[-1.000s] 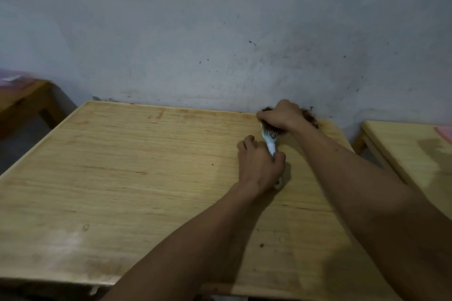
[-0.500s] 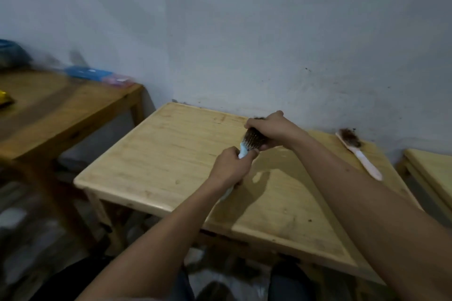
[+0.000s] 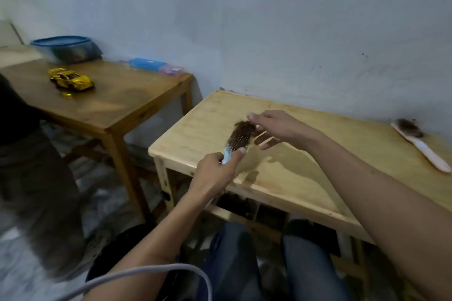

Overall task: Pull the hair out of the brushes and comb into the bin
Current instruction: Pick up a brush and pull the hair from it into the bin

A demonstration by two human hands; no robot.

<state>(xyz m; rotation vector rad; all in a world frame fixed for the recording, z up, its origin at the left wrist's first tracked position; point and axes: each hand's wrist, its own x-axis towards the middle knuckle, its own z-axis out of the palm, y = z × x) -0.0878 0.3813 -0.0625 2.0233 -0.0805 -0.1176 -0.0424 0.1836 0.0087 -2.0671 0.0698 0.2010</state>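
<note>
Right hand (image 3: 278, 127) now spread beside brush (image 3: 238, 139)

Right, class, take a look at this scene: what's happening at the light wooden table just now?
A seated person holds a blue-handled brush by its handle in the left hand. The right hand is at the brush head, fingers spread, picking at the brown hair matted in its bristles. A second, pale-handled brush, also clogged with hair, lies untouched at the far right of the table. A dark round container sits on the floor by the knees, possibly the bin.
</note>
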